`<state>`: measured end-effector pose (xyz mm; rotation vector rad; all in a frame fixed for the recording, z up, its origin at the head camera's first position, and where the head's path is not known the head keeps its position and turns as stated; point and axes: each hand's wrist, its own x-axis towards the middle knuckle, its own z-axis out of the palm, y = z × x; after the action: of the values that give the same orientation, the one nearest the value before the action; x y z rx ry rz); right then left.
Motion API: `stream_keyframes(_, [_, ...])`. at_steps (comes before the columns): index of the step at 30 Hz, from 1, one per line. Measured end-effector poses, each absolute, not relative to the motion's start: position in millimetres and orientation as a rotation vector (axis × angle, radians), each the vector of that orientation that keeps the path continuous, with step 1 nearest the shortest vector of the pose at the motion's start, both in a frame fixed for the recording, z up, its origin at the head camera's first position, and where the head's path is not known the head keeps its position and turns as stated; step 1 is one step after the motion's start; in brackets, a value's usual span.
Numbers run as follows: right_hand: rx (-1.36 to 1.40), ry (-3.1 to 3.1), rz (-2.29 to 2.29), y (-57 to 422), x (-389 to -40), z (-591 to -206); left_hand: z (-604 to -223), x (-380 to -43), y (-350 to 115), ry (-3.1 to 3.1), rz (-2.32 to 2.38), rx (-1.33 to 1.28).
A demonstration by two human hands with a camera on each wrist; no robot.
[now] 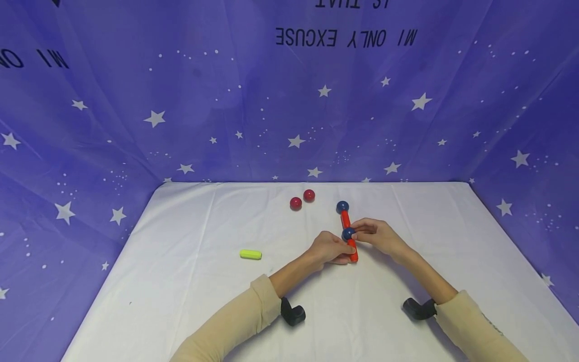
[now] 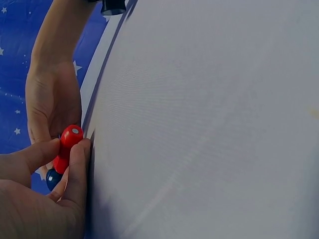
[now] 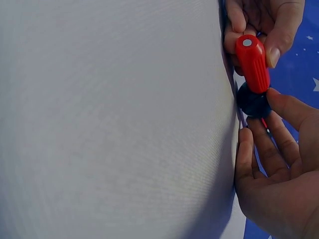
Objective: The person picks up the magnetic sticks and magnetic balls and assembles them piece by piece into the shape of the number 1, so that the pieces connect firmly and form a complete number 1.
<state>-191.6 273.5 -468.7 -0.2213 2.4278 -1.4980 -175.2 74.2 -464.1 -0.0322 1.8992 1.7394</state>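
Note:
Two red magnetic rods and two dark blue balls form a line on the table. The far blue ball (image 1: 342, 206) caps the far red rod (image 1: 346, 219); the near blue ball (image 1: 348, 233) sits between the rods. My left hand (image 1: 329, 249) pinches the near red rod (image 3: 255, 64) between thumb and fingers. With thumb and fingertips, my right hand (image 1: 381, 236) holds the near blue ball from the right. A pale metal disc shows on the near rod's free end in both wrist views. The far rod is mostly hidden in the wrist views.
Two red balls, one (image 1: 296, 203) slightly nearer than the other (image 1: 309, 195), lie toward the back of the white table (image 1: 217, 301). A yellow-green rod (image 1: 251, 254) lies to the left of my hands. A purple star-patterned curtain (image 1: 253, 100) stands behind and at both sides.

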Motion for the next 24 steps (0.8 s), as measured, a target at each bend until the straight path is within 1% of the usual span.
stream_keyframes(24, [-0.222, 2.414, -1.502, 274.5, -190.5, -467.9, -461.6, -176.4, 72.6, 1.888, 1.725, -0.025])
